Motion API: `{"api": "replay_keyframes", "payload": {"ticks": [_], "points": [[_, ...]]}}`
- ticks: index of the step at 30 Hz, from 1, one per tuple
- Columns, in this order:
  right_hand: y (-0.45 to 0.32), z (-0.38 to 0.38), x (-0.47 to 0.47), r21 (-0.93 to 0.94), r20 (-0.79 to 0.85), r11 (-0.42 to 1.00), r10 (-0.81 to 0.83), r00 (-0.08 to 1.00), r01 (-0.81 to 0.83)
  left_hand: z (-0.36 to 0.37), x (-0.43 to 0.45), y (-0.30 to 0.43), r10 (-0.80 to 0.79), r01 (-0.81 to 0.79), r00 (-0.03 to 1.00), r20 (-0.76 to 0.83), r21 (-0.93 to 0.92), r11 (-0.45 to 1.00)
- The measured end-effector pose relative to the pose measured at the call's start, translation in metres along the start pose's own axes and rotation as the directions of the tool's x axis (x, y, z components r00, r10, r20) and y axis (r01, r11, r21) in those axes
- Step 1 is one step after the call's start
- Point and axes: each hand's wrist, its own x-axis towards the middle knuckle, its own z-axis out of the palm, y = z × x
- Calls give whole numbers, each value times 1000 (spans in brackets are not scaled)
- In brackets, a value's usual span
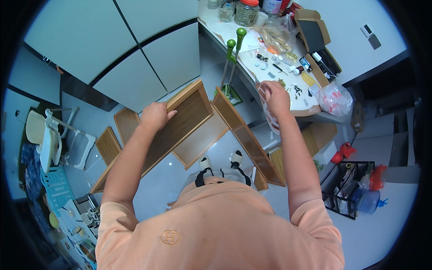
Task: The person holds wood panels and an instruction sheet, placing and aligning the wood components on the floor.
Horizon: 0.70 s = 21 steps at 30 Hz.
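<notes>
My left hand (155,116) grips the top edge of a long framed wooden panel (180,126), which stands tilted and runs from the cabinets towards my left side. In my right hand (275,98) is a thin printed sheet (269,116), pinched at its edge and hanging beside the table's rim. A narrow wooden frame with several sections (245,136) stands between my feet and the table, one end close to the panel's far corner. Behind the held panel, another light framed board (202,135) rests low near the floor.
Small brass fittings (281,83), black hardware (297,89) and bottles lie on the white table (297,105). Two green-handled mops (233,64) stand beside it. More wooden pieces (108,145), a white high chair (54,141) and a black rack (347,189) surround me.
</notes>
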Motion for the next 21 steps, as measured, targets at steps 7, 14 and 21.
{"api": "replay_keyframes", "payload": {"ticks": [7,14,21], "points": [[38,14,-11,491,35,797,385,922,-352,3,7,23,64,-71,994,-85,-75,995],[100,10,-47,615,175,540,617,767,-574,17,23,67,74,-72,997,8,-145,987],[216,-10,-60,848,206,198,730,651,-491,27,64,125,74,-66,991,112,-78,995]]}}
